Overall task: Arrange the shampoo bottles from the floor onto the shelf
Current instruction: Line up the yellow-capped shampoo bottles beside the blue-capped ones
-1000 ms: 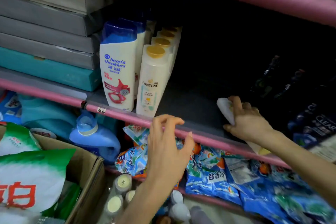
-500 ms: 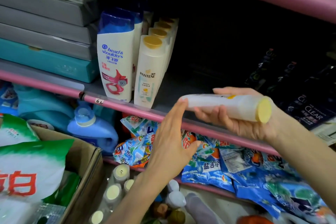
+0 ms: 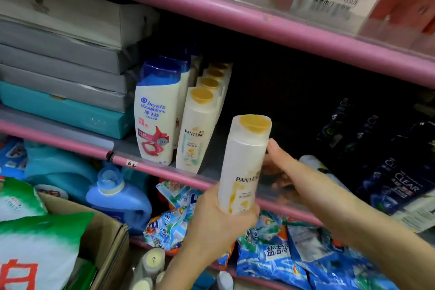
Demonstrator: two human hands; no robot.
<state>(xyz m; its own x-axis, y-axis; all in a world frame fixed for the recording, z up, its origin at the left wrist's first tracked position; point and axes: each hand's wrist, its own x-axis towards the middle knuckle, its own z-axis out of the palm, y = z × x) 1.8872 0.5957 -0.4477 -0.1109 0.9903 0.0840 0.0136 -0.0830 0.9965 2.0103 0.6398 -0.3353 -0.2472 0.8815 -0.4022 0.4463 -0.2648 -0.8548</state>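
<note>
In the centre of the frame a white Pantene bottle (image 3: pixel 244 167) with a yellow cap is standing almost upright in the air, in front of the pink front edge of the shelf (image 3: pixel 164 173). The left hand (image 3: pixel 219 221), coming up from the bottom centre, is gripping the bottle's lower end, its fingers wrapping round the base. The right hand (image 3: pixel 284 172), reaching in from the lower right, is touching the bottle's right side with its thumb lying along the plastic and its fingers curling behind; how firmly it is holding I cannot tell.

Left of centre on the shelf, a row of Pantene bottles (image 3: pixel 200 125) is standing upright, one behind another, going back into the dark. Just beside them on the left a Head & Shoulders bottle (image 3: pixel 156 115) with a blue cap is standing at the front, with more of its kind behind. In the upper left, grey boxes (image 3: pixel 63 52) are lying stacked on a teal box (image 3: pixel 70 113). At the right edge, dark Clear bottles (image 3: pixel 400 186) are leaning on the shelf.

Below the shelf, a blue detergent jug (image 3: pixel 117 198) is sitting at lower left, and blue packets (image 3: pixel 277 256) are lying across the lower centre and right. A cardboard box (image 3: pixel 106 238) in the lower left corner is holding green and white bags (image 3: pixel 40 249). More bottles (image 3: pixel 153 261) with pale caps are standing at the bottom centre, beside the left forearm.
</note>
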